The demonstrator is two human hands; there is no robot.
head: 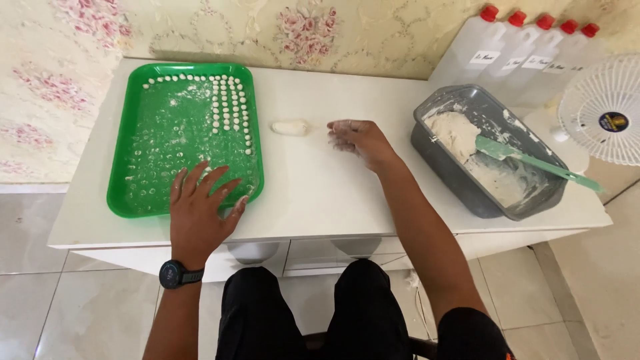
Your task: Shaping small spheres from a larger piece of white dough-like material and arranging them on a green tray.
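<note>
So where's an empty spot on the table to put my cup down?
The widest bare patch of the table is in front, between the green tray and the grey tub, below the right hand. Another lies behind the dough lump, toward the wall. The right end is crowded: tub, bottles, fan. The left hand rests on the tray's corner.

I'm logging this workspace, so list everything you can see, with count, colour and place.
Table: one, white, centre.
Tray: one, green, table left.
Dough balls: many, white, in rows on the tray.
Dough piece: one, white, beside the tray.
Pan: one, grey, table right, holding dough.
Spatula: one, green, in the pan.
Bottles: five, clear with red caps, back right.
Fan: one, white, far right.
Watch: one, black, left wrist.
Left hand: open, on the tray's edge.
Right hand: open, on the table.
</note>
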